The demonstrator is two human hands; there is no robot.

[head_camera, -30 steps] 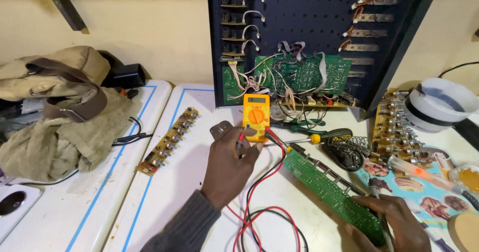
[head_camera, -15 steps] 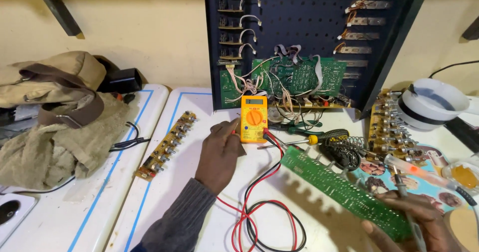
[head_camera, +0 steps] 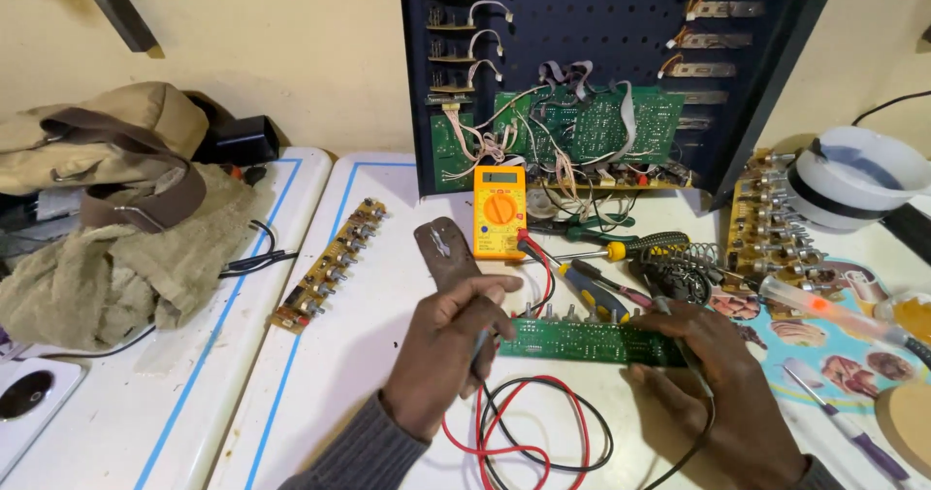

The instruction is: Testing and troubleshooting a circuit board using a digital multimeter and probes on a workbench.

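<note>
since half a second ago the green circuit board [head_camera: 582,342] has come down flat on the worktop [head_camera: 369,354] between both hands, left hand [head_camera: 448,349] pinching a probe at its left end, right hand [head_camera: 713,378] closed over the right end with another probe.

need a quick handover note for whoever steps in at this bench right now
Left hand: pinches a probe tip at the left end of the long green circuit board.
Right hand: rests on the board's right end, black lead under it.
Board lies flat on the white table; orange multimeter stands behind, red and black leads looped in front.
Done: probes out, board laid down.
Left: meter reading not legible.
</note>
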